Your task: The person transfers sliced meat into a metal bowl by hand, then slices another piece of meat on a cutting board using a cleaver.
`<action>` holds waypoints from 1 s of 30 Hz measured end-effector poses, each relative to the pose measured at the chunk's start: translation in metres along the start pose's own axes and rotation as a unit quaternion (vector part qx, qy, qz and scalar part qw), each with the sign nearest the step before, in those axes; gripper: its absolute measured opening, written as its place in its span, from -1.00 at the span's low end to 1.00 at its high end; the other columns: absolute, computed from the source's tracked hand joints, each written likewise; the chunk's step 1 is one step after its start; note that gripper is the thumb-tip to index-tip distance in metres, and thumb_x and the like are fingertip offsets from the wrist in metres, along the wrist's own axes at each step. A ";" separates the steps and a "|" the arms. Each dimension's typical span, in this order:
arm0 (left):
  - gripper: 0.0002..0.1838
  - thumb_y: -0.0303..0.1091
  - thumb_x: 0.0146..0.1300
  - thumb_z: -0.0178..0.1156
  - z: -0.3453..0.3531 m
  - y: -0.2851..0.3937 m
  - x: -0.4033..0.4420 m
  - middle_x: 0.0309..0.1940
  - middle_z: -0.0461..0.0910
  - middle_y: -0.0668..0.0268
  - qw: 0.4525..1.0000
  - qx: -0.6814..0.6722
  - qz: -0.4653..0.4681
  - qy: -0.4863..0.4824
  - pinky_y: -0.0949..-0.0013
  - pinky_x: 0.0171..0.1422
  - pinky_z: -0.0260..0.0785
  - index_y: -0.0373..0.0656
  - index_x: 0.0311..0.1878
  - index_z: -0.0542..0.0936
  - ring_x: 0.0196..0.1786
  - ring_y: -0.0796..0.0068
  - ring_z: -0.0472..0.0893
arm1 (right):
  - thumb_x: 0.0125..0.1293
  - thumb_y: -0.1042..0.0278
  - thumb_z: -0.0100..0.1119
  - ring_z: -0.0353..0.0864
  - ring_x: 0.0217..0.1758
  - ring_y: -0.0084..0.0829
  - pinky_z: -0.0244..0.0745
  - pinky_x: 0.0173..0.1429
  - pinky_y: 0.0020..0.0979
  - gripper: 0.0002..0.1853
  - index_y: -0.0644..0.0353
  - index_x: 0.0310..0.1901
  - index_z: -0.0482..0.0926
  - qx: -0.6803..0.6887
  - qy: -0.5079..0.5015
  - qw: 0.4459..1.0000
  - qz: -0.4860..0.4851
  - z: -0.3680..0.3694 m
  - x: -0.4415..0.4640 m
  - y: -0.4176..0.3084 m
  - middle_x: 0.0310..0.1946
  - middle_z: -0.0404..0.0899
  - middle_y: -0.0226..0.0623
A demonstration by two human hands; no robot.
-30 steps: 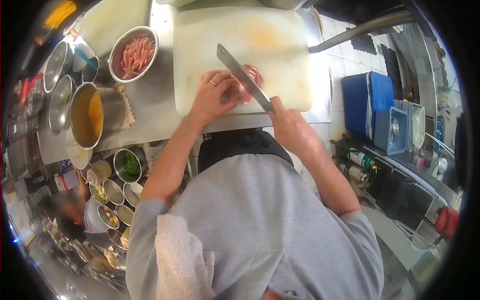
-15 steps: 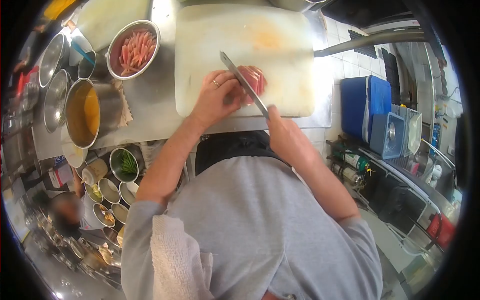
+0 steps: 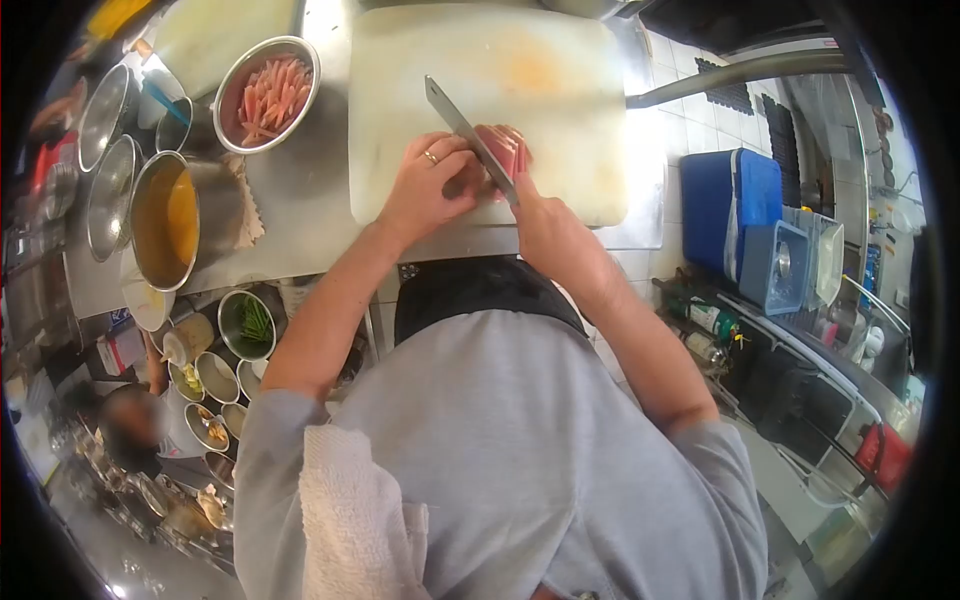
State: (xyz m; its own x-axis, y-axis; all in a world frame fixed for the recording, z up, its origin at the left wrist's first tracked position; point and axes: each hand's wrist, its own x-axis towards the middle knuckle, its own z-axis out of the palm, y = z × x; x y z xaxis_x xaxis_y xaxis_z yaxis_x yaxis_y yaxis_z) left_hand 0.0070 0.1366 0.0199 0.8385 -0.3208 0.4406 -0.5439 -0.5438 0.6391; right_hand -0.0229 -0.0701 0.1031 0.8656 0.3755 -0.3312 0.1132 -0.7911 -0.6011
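Note:
A knife (image 3: 470,137) with a long blade is gripped in my right hand (image 3: 557,232), its tip pointing away and to the left. The blade lies along the left side of some sliced red meat (image 3: 508,148) near the front of the white cutting board (image 3: 420,50). My left hand (image 3: 432,185), with a ring on one finger, is closed with curled fingers just left of the blade. It seems to hold the meat's near end, mostly hidden under the fingers and blade.
Left of the board stands a metal bowl (image 3: 267,95) of pink strips. A pot (image 3: 165,222) of orange liquid and several colanders are farther left. Containers with green vegetables (image 3: 248,324) sit below the counter edge. A blue cooler (image 3: 730,210) stands right. Another person (image 3: 133,420) is at lower left.
My right hand and the knife have moved left and slightly away from me, so the blade reaches farther across the board. My left hand has stayed nearly in place.

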 end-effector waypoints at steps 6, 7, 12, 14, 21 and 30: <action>-0.61 -0.42 -0.08 0.40 0.005 -0.004 0.001 0.01 0.63 0.23 1.000 -0.008 0.016 0.009 0.07 0.29 0.40 -0.17 -0.09 0.61 0.15 0.07 0.55 | 0.34 0.59 -0.08 0.60 -0.28 0.35 0.43 -0.18 0.26 -0.80 0.34 -0.03 0.25 -0.013 -0.064 0.995 0.079 -0.030 -0.060 -0.008 -0.45 0.57 0.35; -0.60 -0.42 -0.08 0.40 0.004 -0.004 0.003 0.01 0.63 0.23 1.000 -0.012 0.012 0.009 0.07 0.28 0.41 -0.16 -0.09 0.61 0.15 0.07 0.55 | 0.34 0.59 -0.08 0.60 -0.28 0.36 0.43 -0.18 0.27 -0.81 0.34 -0.04 0.25 -0.011 -0.045 0.997 0.056 -0.023 -0.051 -0.002 -0.45 0.57 0.36; -0.60 -0.43 -0.08 0.39 0.001 -0.003 -0.002 0.01 0.63 0.22 1.000 -0.010 0.013 0.006 0.06 0.27 0.41 -0.14 -0.08 0.61 0.13 0.07 0.55 | 0.37 0.60 -0.07 0.58 -0.27 0.38 0.40 -0.19 0.28 -0.84 0.34 -0.07 0.24 0.000 0.030 1.000 -0.004 0.022 0.014 0.009 -0.45 0.56 0.37; -0.60 -0.43 -0.07 0.39 0.005 -0.004 0.000 0.02 0.62 0.21 1.000 -0.001 0.028 0.009 0.05 0.27 0.41 -0.14 -0.08 0.60 0.13 0.06 0.55 | 0.38 0.57 -0.06 0.58 -0.28 0.37 0.40 -0.19 0.27 -0.85 0.34 -0.08 0.24 0.018 0.030 0.999 0.003 0.021 -0.001 0.018 -0.45 0.55 0.37; -0.63 -0.39 -0.07 0.39 0.005 -0.003 -0.002 0.01 0.62 0.21 0.999 0.004 0.028 0.018 0.07 0.29 0.38 -0.13 -0.11 0.61 0.12 0.06 0.55 | 0.40 0.50 -0.02 0.60 -0.31 0.32 0.45 -0.20 0.21 -0.76 0.40 0.04 0.31 -0.014 0.053 0.998 -0.003 0.015 -0.055 0.027 -0.44 0.58 0.32; -0.72 -0.32 -0.05 0.41 0.020 -0.014 -0.007 -0.11 0.60 0.21 0.997 -0.045 0.051 0.030 0.02 0.28 0.34 -0.05 -0.22 0.63 0.08 0.12 0.57 | 0.51 0.43 -0.09 0.53 0.09 0.38 0.42 0.06 0.18 -0.59 0.33 0.33 0.31 0.037 -0.028 0.993 0.110 0.013 -0.048 0.038 -0.04 0.57 0.41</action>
State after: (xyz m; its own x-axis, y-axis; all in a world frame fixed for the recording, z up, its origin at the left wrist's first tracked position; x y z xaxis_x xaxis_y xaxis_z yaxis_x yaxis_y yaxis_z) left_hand 0.0096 0.1304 -0.0047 0.7765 -0.3217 0.5417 -0.6293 -0.4376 0.6422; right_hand -0.0664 -0.1118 0.0871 0.8370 0.2245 -0.4991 -0.1139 -0.8206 -0.5601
